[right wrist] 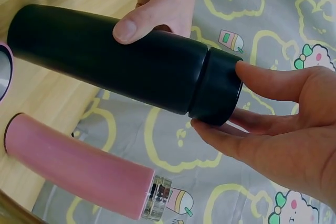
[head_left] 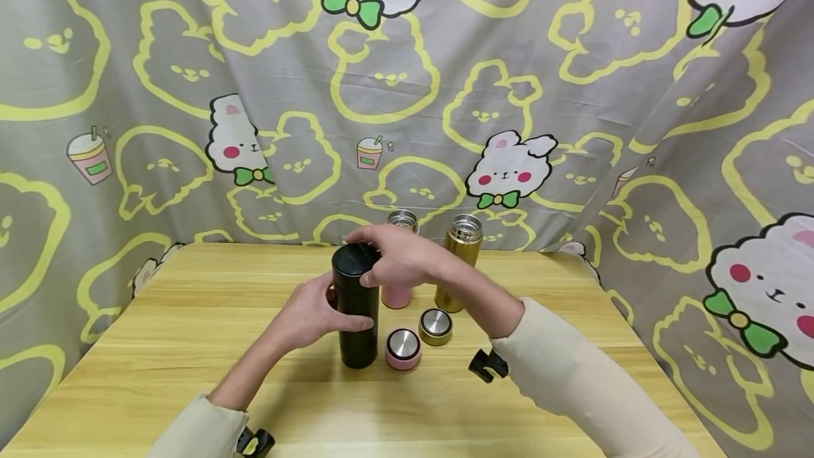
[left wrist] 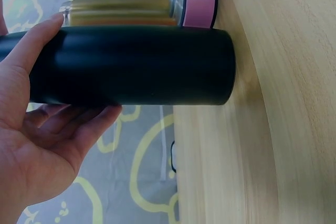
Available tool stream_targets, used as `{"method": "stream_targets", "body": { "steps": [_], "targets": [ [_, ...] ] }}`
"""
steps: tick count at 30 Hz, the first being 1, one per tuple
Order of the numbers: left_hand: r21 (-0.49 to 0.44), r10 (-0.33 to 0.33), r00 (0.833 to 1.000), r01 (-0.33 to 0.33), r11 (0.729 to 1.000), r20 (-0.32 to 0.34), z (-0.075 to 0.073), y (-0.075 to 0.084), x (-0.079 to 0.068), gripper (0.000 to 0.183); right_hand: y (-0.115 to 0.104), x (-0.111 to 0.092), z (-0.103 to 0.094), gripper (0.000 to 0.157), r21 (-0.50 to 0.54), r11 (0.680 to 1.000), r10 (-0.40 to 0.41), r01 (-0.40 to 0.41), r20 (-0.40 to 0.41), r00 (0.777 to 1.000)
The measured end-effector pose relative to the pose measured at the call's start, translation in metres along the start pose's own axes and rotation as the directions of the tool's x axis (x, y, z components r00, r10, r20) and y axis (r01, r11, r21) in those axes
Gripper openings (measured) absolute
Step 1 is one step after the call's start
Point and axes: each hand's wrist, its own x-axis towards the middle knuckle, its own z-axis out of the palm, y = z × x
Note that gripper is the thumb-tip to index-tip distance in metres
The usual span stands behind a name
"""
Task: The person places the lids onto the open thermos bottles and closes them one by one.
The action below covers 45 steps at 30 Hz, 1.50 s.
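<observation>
A black thermos [head_left: 358, 306] stands upright in front of me. My left hand [head_left: 311, 313] grips its body from the left, the thumb laid across the front. At the top, my right hand [head_left: 403, 253] holds the black lid [right wrist: 218, 85] between thumb and fingers. In the right wrist view the lid sits on the body with a thin seam below it. Behind my right hand is a pink thermos [right wrist: 79, 163] without its lid, its steel neck bare. To its right stands a gold thermos [head_left: 466, 249], likewise lidless.
Close to the black thermos's right lie a pink-rimmed lid [head_left: 403, 348] and a gold-rimmed lid [head_left: 435, 326], steel tops up. Everything is on a wooden table [head_left: 210, 295]. A patterned grey curtain [head_left: 286, 90] hangs along its back edge.
</observation>
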Motion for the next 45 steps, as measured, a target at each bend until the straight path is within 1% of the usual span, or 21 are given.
{"method": "stream_targets", "body": {
  "steps": [7, 13, 15, 18, 21, 23, 28, 33, 37, 45],
  "targets": [
    [0.006, 0.003, 1.000, -0.003, 1.000, 0.009, -0.0006, -0.0010, 0.0001, 0.077, 0.0004, -0.0005, 0.0023, 0.055, 0.013, 0.998, 0.065, -0.064, -0.072, 0.995],
    [0.006, 0.001, 1.000, -0.001, 1.000, 0.005, -0.0003, 0.0001, -0.0002, 0.078, 0.0017, 0.0006, 0.0042, 0.053, -0.010, 0.998, 0.066, -0.068, -0.112, 0.991],
    [0.008, 0.002, 1.000, -0.002, 1.000, 0.005, 0.0000, 0.0003, -0.0002, 0.078, 0.0015, 0.0008, 0.0043, 0.055, -0.018, 0.997, 0.070, -0.073, -0.113, 0.991],
    [0.009, -0.001, 1.000, 0.001, 1.000, 0.004, 0.0001, 0.0006, -0.0006, 0.078, 0.0009, 0.0011, 0.0039, 0.065, -0.029, 0.996, 0.080, -0.083, -0.100, 0.992],
    [0.009, -0.002, 1.000, 0.002, 1.000, 0.003, 0.0001, 0.0003, -0.0012, 0.078, 0.0001, 0.0012, 0.0028, 0.075, -0.028, 0.996, 0.085, -0.087, -0.076, 0.994],
    [0.007, 0.002, 1.000, -0.002, 1.000, 0.002, 0.0001, -0.0003, -0.0015, 0.077, -0.0005, 0.0012, 0.0019, 0.077, -0.020, 0.996, 0.083, -0.085, -0.055, 0.995],
    [0.003, 0.008, 1.000, -0.008, 1.000, -0.002, 0.0008, -0.0015, -0.0013, 0.074, -0.0011, 0.0006, 0.0004, 0.075, -0.016, 0.999, 0.047, -0.047, -0.008, 0.999],
    [-0.001, 0.006, 1.000, -0.006, 1.000, -0.002, 0.0010, -0.0014, -0.0009, 0.073, -0.0005, 0.0009, -0.0001, 0.070, -0.040, 0.999, 0.003, -0.003, 0.013, 1.000],
    [0.003, 0.015, 1.000, -0.015, 1.000, 0.003, 0.0003, -0.0013, -0.0007, 0.073, -0.0003, 0.0010, 0.0002, 0.065, -0.039, 0.999, 0.019, -0.020, -0.010, 1.000],
    [0.022, 0.022, 1.000, -0.022, 1.000, 0.001, -0.0012, -0.0010, 0.0001, 0.074, 0.0000, 0.0017, 0.0027, 0.056, -0.029, 0.997, 0.065, -0.067, -0.091, 0.994]
  ]
}}
